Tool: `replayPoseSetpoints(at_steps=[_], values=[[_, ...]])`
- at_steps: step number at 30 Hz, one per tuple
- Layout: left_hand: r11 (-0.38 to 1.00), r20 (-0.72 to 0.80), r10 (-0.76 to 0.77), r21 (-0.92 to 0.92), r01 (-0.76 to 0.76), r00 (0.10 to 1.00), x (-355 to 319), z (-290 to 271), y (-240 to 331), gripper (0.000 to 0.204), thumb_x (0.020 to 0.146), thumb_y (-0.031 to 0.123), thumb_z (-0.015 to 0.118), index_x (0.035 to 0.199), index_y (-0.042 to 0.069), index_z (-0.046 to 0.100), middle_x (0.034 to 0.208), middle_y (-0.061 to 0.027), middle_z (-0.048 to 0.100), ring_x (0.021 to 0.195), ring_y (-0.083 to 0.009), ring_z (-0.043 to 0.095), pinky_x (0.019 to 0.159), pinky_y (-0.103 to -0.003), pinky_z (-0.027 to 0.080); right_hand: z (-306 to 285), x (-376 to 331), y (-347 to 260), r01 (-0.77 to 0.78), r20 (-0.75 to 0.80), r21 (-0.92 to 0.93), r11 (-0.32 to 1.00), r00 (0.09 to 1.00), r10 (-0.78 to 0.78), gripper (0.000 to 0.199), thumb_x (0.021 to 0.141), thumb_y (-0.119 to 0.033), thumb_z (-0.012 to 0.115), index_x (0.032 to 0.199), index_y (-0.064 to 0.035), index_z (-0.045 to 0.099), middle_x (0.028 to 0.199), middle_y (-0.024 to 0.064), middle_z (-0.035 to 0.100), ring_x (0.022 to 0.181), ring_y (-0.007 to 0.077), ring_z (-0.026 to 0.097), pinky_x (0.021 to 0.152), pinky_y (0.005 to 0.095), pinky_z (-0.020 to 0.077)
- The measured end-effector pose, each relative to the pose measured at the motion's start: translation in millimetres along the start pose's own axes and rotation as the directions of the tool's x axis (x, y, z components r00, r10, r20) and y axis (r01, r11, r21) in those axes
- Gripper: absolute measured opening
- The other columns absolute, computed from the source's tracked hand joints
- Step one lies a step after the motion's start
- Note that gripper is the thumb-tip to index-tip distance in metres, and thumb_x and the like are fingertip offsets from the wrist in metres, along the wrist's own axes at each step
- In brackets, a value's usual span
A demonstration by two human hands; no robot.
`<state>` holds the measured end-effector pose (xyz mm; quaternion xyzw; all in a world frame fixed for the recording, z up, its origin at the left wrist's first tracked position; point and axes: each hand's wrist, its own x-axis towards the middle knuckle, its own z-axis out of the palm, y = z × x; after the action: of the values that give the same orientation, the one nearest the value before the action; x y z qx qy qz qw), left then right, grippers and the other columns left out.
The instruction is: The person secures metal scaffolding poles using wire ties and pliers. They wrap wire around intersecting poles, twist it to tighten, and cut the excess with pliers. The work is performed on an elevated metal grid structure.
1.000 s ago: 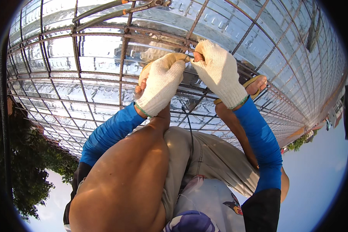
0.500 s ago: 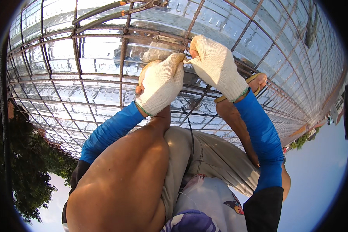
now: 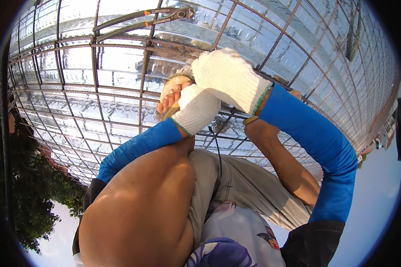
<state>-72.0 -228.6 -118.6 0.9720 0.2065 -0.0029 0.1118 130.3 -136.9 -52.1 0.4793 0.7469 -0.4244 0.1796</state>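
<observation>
My left hand [image 3: 199, 106] and my right hand [image 3: 231, 79] wear white knit gloves and overlap above crossing rusty steel bars. The right hand lies across the front of the left and hides its fingers. Its own fingers look curled downward; whatever they grip is out of sight. Under the hands runs a rebar mesh [image 3: 145, 58] over shiny silver sheeting [image 3: 116, 73]. Beyond my left hand, a pair of long-handled end-cutting nippers [image 3: 151, 21] with orange bands rests on the mesh.
My sandalled left foot [image 3: 170, 95] stands on the mesh beside my left hand. A thin black cord or strip [image 3: 217, 144] hangs between my legs. Further bars [image 3: 325, 40] extend to the right, with a bundle of thin strands [image 3: 355, 38] on them. Trees [image 3: 26, 191] appear at lower left.
My right hand has moved left and nearer, crossing over the left, and its elbow has swung outward. The left hand has shifted slightly nearer. Both hands' fingertips, earlier pinched close together, are now hidden.
</observation>
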Motion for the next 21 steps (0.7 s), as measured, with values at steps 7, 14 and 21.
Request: replayPoseSetpoints(at_steps=[7,14,21], values=[[0.637,0.667,-0.214,-0.459,0.619,0.714,54.3,-33.6,-23.7,0.038,0.104,0.032,0.066,0.134,0.010,0.071,0.116,-0.0184,0.078,0.104,-0.0383,0.076,0.089,-0.049,0.059,-3.5,-17.5,9.6,-0.222,-0.155,0.230,0.948,0.953,0.260,0.027,0.093,-0.023,0.075,0.113,-0.0049,0.075,0.104,0.0187,0.076,0.092,0.0383,0.078,0.077,0.0444,0.0632],[0.477,0.240,-0.565,-0.685,0.550,0.789,36.3,-68.3,-81.5,0.018,0.102,0.019,0.070,0.110,0.004,0.077,0.094,-0.0185,0.077,0.085,-0.0388,0.077,0.076,-0.044,0.060,4.7,17.2,46.2,-0.233,-0.799,-0.094,0.968,0.598,0.066,0.047,0.095,-0.030,0.077,0.138,-0.0112,0.069,0.119,0.0129,0.075,0.109,0.0263,0.074,0.093,0.0404,0.0611],[0.323,0.306,-0.576,-0.767,0.554,0.758,37.6,-70.9,-81.9,0.020,0.103,0.018,0.070,0.114,0.002,0.077,0.095,-0.0183,0.078,0.086,-0.0324,0.078,0.078,-0.040,0.060,-62.7,85.6,28.5,-0.036,-0.639,-0.251,0.967,0.757,-0.137,0.042,0.089,-0.022,0.080,0.129,-0.0103,0.074,0.117,0.0146,0.075,0.107,0.0315,0.073,0.096,0.0437,0.0596]])
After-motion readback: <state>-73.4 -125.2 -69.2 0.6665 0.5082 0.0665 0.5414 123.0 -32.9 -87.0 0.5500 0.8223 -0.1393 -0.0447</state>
